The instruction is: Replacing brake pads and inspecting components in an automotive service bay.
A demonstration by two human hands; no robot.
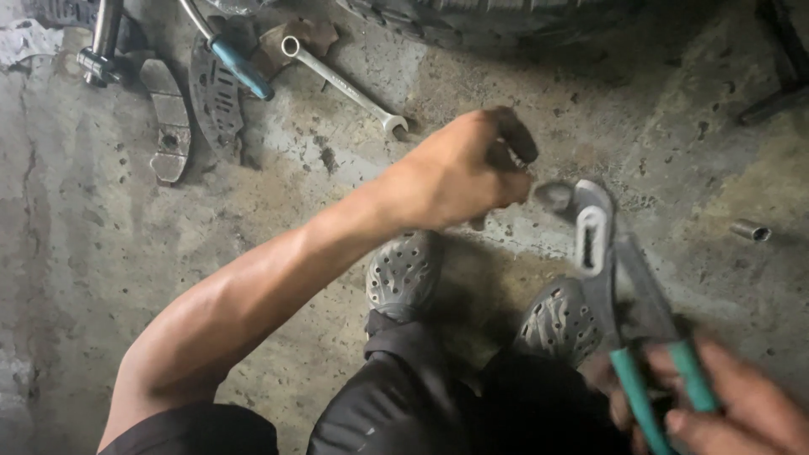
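I see my right hand [725, 404] wrapped around the teal handles of the adjustable pliers [608, 278], whose jaws reach up toward my left fingers. My left hand [459, 173] pinches a small dark part [516, 135] at its fingertips. A wrench [345, 86] lies beyond the left fingers, a small socket [750, 230] right of the plier jaws.

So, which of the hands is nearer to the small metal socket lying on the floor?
The right hand, holding the green-handled pliers, is below the socket. The left hand is farther, across to its left.
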